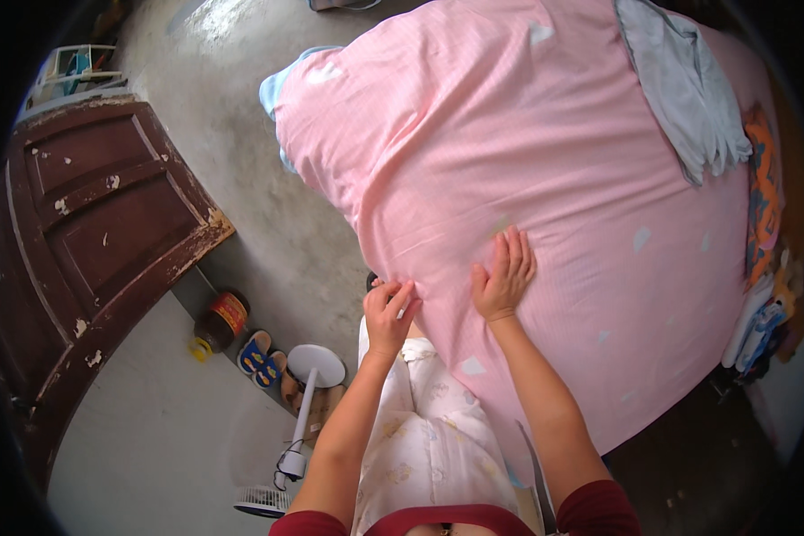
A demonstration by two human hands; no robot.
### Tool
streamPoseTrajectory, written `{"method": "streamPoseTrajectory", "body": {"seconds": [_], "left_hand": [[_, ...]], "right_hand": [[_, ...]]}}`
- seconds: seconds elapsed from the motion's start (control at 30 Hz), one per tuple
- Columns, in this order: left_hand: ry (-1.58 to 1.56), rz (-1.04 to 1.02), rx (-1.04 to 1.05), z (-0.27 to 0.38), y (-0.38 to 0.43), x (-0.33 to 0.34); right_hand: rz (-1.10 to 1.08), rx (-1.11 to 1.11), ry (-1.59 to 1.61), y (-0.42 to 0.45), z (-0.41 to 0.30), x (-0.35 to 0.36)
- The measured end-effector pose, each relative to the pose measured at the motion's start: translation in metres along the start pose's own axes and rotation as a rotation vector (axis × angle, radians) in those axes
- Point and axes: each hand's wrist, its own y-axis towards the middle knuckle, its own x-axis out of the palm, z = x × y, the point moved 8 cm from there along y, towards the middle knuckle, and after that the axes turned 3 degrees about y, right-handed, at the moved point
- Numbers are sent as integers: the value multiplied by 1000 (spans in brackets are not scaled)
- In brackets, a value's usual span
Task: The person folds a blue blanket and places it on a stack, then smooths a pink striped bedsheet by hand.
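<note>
A pink bed sheet (576, 268) with pale printed shapes covers the bed in front of me, and folds run across it. My right hand (506, 278) lies flat on the sheet, palm down, thumb spread away from the fingers. At the sheet's left edge is my left hand (388, 311), fingers bent and fingertips against the pink cloth. Whether those fingertips pinch the cloth cannot be made out. Light blue fabric (278, 94) shows from under the sheet at its far left corner.
A grey-white cloth (687, 87) lies on the bed's far right. Folded textiles (757, 328) sit along the right side. To my left are a worn brown door (107, 201), a dark bottle with a yellow cap (221, 321), blue slippers (261, 362) and a white standing fan (305, 409).
</note>
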Motion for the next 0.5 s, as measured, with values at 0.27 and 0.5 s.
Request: {"method": "streamPoseTrajectory", "body": {"seconds": [0.27, 0.5], "left_hand": [[-9, 15, -9, -25, 0, 0], [-183, -157, -534, -116, -49, -11]], "right_hand": [[8, -22, -42, -1, -2, 4], [-27, 70, -47, -4, 1, 5]]}}
